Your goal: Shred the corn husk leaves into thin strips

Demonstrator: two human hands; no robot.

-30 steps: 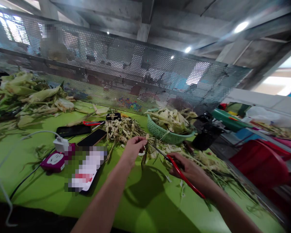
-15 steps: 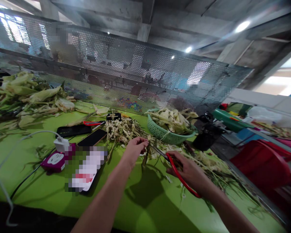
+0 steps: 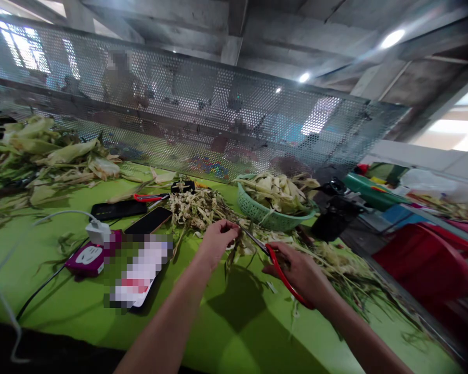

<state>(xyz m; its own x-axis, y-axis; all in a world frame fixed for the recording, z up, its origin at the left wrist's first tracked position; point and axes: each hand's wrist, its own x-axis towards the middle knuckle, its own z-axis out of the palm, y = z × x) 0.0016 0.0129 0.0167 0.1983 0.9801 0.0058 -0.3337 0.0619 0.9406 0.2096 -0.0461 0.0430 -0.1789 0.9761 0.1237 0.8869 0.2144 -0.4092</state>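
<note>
My left hand [image 3: 215, 244] has its thumb and fingers pinched on a thin dry plant piece [image 3: 230, 255], which hangs just below the fingertips; its exact kind is too small to make out. In my right hand [image 3: 302, 270] is a pair of red-handled scissors [image 3: 277, 267], the blades pointing left toward the left fingertips. Whether the blade tips touch the plant piece is unclear. Behind my left hand lies a pile of small dry plant clippings [image 3: 197, 206]. A green plastic basket [image 3: 271, 219] stands beyond both hands, heaped with pale husks [image 3: 278, 191].
Leafy husks [image 3: 54, 150] cover the table's far left. Phones [image 3: 150, 222], a purple power socket [image 3: 86, 259] with a white charger [image 3: 98, 232], and another red-handled tool [image 3: 148, 198] lie left. Loose stalks [image 3: 351, 275] spread right. A perforated metal screen [image 3: 171, 104] closes the back.
My right hand and the scissors have shifted slightly left, and the handles look closer together. The left hand stays nearly in place, still pinching. A person behind the screen has moved right.
</note>
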